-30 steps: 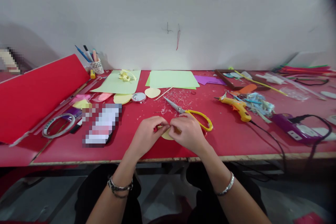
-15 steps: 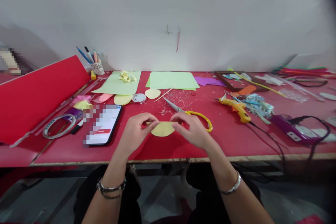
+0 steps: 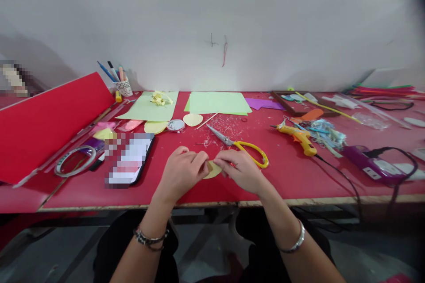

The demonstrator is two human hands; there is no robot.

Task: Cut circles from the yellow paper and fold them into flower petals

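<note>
A small piece of yellow paper (image 3: 213,170) with a rounded lower edge is held between my two hands, over the front of the red table. My left hand (image 3: 184,169) is closed on its left side, fingers curled, covering much of the paper. My right hand (image 3: 239,169) pinches the right end between thumb and fingers. Just behind my right hand lie scissors (image 3: 251,150) with yellow handles, blades pointing to the back left. Farther back are a pale yellow paper circle (image 3: 193,119), a thin stick (image 3: 208,120) and a round white disc (image 3: 175,125).
A phone (image 3: 131,159) and a tape ring (image 3: 75,161) lie to the left, beside a red board (image 3: 49,124). On the right are a yellow glue gun (image 3: 299,138) with its cord and a purple power strip (image 3: 372,166). Green paper sheets (image 3: 219,102) lie at the back.
My left hand has moved right and turned over the paper, so the hands are now close together. Less of the yellow paper shows. The phone screen looks different.
</note>
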